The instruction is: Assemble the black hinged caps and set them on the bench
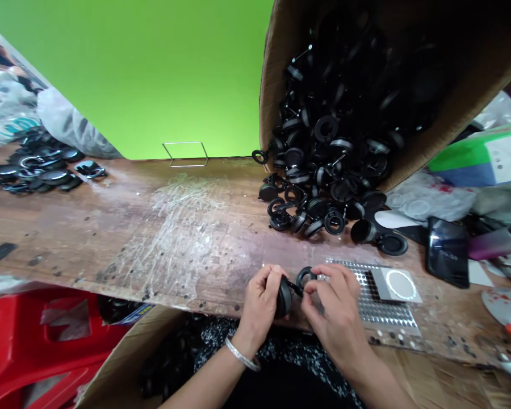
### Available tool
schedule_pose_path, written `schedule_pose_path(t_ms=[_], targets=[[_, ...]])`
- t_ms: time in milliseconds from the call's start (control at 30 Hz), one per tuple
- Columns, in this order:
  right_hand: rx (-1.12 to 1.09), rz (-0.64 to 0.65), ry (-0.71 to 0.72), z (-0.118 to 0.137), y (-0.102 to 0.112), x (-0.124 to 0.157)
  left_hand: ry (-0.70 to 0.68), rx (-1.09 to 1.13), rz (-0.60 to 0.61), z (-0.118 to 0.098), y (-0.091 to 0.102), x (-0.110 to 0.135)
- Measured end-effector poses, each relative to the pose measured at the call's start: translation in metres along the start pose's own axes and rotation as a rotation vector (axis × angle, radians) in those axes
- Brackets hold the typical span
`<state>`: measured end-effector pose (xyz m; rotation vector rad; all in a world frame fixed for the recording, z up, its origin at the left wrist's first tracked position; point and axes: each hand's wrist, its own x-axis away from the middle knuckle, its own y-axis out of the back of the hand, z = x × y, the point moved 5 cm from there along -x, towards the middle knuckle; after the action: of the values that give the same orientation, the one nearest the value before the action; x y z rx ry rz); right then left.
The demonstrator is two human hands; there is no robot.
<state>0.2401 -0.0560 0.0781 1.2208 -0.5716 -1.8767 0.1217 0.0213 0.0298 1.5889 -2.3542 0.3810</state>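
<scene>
My left hand (262, 301) is closed around the thick round base of a black plastic stand (284, 297) near the table's front edge. A short arm links that base to a black ring, and my right hand (334, 304) has thumb and fingers closed at the ring's side. Part of the stand is hidden behind my fingers. Just right of my right hand lies a sheet of small shiny silver dots (366, 287), with a pale square block (395, 285) bearing a white ring on it.
A cardboard box (269, 74) lies tipped, spilling many black stands (317, 207) onto the wooden table (221, 250). A phone (447, 253) lies at right. Glossy black round parts (46, 167) are heaped at left. A green panel (162, 74) stands behind; a red stool (21, 341) is lower left.
</scene>
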Motion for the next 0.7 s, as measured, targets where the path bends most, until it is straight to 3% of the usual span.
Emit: schedule_pose_path(t_ms=[200,433,600,667,700], targets=[[0.004,0.108,0.026,0.001,-0.006,0.005,-0.118,-0.064,-0.032,-0.004,0.005,0.002],[0.059,0.087,0.192,0.008,-0.010,0.026,0.120,0.191,-0.021,0.003,-0.002,0.004],[-0.184,0.181,0.074,-0.017,-0.007,0.020,0.342,0.366,0.056,0.008,-0.011,0.007],[-0.325,0.244,-0.023,-0.028,-0.002,0.012,0.277,0.255,0.109,-0.001,-0.010,0.007],[-0.389,0.281,-0.088,-0.033,0.000,0.009,0.158,0.152,0.127,-0.010,-0.008,0.006]])
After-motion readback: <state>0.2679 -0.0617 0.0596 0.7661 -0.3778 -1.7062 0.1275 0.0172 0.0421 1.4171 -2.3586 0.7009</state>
